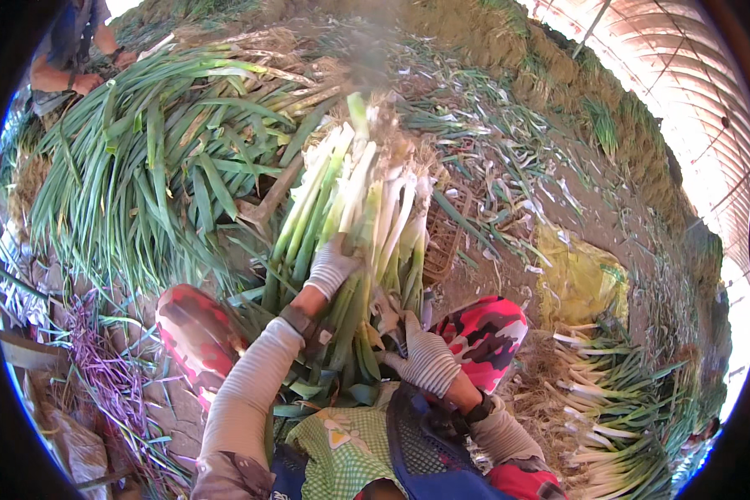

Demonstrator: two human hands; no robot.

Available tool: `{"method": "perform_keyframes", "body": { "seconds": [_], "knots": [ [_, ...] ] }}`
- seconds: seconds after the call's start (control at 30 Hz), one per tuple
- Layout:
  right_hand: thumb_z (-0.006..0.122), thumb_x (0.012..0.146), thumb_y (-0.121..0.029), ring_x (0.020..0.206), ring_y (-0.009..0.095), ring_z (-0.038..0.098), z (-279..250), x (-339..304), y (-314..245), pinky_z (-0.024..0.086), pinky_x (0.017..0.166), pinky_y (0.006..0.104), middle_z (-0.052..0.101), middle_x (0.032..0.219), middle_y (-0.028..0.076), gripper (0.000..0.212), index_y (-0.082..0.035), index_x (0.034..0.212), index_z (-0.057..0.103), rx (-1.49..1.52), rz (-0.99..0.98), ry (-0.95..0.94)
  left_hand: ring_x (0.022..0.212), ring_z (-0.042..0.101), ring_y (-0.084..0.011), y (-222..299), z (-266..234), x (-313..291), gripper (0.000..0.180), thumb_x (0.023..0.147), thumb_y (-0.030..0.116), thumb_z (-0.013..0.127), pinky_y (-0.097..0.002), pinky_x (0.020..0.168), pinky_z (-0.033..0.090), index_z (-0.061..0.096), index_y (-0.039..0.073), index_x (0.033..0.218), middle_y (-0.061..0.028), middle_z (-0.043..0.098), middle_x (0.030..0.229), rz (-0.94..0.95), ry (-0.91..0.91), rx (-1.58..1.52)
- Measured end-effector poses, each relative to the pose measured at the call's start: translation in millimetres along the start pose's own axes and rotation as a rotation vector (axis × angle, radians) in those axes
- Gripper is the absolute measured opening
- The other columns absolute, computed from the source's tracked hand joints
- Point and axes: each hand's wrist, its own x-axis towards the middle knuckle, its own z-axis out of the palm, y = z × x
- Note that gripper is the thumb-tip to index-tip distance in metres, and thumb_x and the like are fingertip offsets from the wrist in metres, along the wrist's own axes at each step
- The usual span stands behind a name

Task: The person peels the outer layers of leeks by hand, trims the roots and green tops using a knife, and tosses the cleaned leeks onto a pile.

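A thick bundle of large green onions [362, 187] stands upright between my knees, white root ends up and green leaves down. My left hand [332, 268], in a striped glove, is closed around the stalks on the bundle's left side. Lower down, my right hand [427, 358], also gloved, curls against the right side of the bundle, thumb and fingers around the lower leaves. Its fingertips are partly hidden among the leaves. A brown plastic crate [447, 236] shows just behind the bundle.
A big heap of green onions [154, 167] lies to the left, with a wooden handle [272, 196] beside it. Another row [612, 417] lies at the right, below a yellow sack [581, 275]. Purple strings [107, 367] lie at lower left. A co-worker's hands [87, 82] show far left.
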Motion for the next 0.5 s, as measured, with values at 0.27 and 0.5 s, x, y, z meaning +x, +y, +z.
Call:
{"method": "perform_keyframes", "body": {
  "seconds": [0.27, 0.5],
  "knots": [
    [0.066, 0.072, -0.035, 0.072, 0.043, 0.060, 12.1, 28.5, 2.3, 0.049, 0.064, 0.0454, 0.059, 0.075, 0.027, 0.072, 0.006, 0.117, 0.028, -0.060, 0.062, -0.044, 0.093, 0.057, -0.0345, -16.2, 7.5, -30.6, 0.059, 0.055, 0.012, 0.078, -0.0377, 0.081, 0.046, 0.053, 0.003, 0.108, -0.0199, 0.057, 0.102, 0.127, 0.394, -0.098],
    [0.068, 0.070, -0.033, 0.073, 0.044, 0.059, 9.8, 18.0, -7.8, 0.048, 0.065, 0.0467, 0.058, 0.075, 0.029, 0.072, 0.004, 0.116, 0.028, -0.012, 0.058, -0.067, 0.093, 0.053, -0.0356, -21.4, 3.0, -41.5, 0.046, 0.055, 0.010, 0.072, -0.0400, 0.081, 0.045, 0.058, 0.004, 0.099, -0.0164, 0.051, 0.103, 0.177, 0.474, 0.025]
  ]
}}
